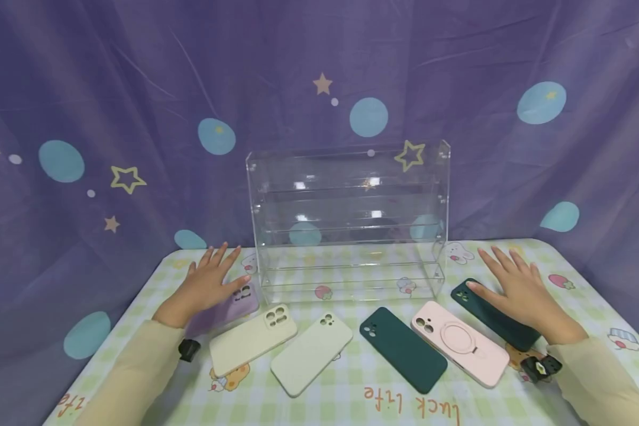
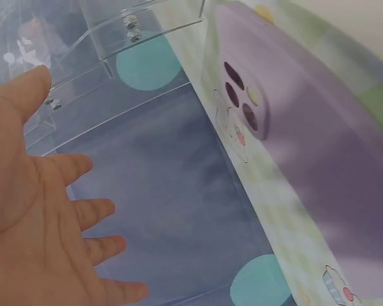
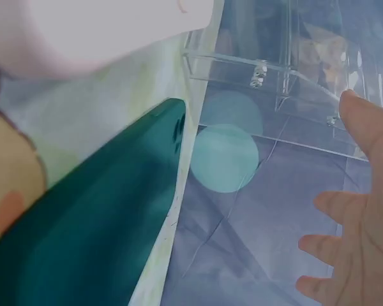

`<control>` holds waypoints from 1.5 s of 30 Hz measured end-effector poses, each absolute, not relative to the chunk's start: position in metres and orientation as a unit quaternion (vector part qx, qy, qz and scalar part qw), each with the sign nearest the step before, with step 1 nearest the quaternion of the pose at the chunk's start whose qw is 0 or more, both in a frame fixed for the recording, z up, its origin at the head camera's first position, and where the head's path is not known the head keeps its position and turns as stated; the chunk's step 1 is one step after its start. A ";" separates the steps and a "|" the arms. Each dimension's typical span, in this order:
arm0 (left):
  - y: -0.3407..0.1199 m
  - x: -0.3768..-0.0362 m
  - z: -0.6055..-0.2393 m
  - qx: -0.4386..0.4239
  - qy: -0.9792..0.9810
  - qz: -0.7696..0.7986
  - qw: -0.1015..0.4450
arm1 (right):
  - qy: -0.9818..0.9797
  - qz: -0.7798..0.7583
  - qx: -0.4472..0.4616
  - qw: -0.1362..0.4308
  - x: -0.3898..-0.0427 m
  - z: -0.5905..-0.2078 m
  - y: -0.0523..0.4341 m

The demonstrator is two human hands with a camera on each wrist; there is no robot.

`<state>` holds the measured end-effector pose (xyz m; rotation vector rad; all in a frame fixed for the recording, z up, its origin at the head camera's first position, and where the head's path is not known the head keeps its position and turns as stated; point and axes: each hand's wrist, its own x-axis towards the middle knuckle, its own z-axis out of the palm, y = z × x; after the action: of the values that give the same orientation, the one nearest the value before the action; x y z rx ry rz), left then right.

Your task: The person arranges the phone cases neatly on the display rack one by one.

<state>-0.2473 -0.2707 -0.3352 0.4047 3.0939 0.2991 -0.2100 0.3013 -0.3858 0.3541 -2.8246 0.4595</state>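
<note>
My left hand (image 1: 206,286) is spread over the purple phone case (image 1: 223,310) at the left, its fingers straight and holding nothing. In the left wrist view that purple case (image 2: 319,153) lies beside the palm. On the right, my right hand (image 1: 519,293) hovers with fingers spread over a dark green phone case (image 1: 495,316), also holding nothing. Between the hands lie a cream phone case (image 1: 250,343), a pale green one (image 1: 311,358), a second dark green one (image 1: 404,349) and a pink one (image 1: 460,343) with a ring on its back.
A clear acrylic tiered display rack (image 1: 348,236) stands at the back middle of the table, behind the cases. The table wears a green checked cloth (image 1: 319,411) with printed cartoons and lettering. A purple curtain (image 1: 298,53) hangs right behind the table.
</note>
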 end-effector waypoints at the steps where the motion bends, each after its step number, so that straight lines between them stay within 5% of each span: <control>1: -0.271 -0.248 -0.335 0.130 0.987 0.097 0.002 | -0.971 0.158 0.123 0.128 -0.210 -0.384 0.301; 24: -0.285 -0.257 -0.330 0.177 0.970 0.168 -0.010 | -0.949 0.230 0.174 0.127 -0.224 -0.345 0.282; 36: -0.298 -0.266 -0.342 0.191 0.917 0.344 0.064 | -0.941 0.287 0.145 0.102 -0.234 -0.343 0.268; 45: -0.303 -0.277 -0.364 0.222 0.879 0.415 0.081 | -0.914 0.350 0.133 0.154 -0.242 -0.360 0.256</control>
<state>-0.2772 -0.3029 -0.3641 0.6645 2.6259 1.2398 -0.2425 0.2556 -0.3596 0.3819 -2.6198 1.0039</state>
